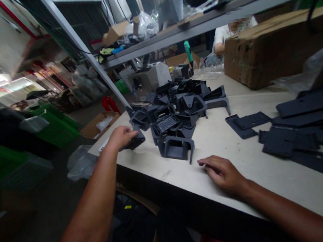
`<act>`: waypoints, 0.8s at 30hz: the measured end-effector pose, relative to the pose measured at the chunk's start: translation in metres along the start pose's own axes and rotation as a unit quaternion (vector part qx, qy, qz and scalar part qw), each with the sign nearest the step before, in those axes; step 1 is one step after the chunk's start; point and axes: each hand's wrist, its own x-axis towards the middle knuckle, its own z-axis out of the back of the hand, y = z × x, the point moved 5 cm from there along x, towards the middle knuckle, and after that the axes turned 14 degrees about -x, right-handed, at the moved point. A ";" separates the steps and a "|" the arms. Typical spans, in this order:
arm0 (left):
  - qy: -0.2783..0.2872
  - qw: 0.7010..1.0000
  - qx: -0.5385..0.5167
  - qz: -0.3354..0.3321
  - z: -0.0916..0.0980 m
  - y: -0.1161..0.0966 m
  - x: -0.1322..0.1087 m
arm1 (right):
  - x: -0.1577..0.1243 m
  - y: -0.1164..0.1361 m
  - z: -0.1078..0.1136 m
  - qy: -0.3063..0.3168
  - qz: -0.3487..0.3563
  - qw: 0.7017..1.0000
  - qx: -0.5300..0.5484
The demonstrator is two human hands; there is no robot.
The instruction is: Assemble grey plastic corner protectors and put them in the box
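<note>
My left hand is closed on a black plastic part at the left end of the pale table. Its fingers hide some of that part. Right of it lies a heap of dark grey plastic housings, some with slots and bent arms. One bracket-shaped housing sits at the heap's near side. My right hand rests by the table's front edge, fingers stretched out and slightly bent, holding nothing. It is just right of that housing, apart from it.
Flat dark panels lie piled on the right. A cardboard box stands behind them, near another person. A green-handled tool hangs or stands behind the heap. A shelf crosses above the table.
</note>
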 end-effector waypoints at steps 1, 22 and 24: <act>-0.010 0.999 -0.040 -0.001 0.001 -0.004 -0.016 | 0.000 0.007 -0.002 0.009 0.028 1.000 -0.009; 0.181 0.829 -0.509 0.143 -0.128 -0.072 -0.381 | 0.033 0.047 -0.064 0.226 0.119 0.939 -0.229; 0.219 0.814 -0.515 0.154 -0.129 -0.074 -0.389 | 0.050 0.037 -0.065 0.222 0.095 0.940 -0.243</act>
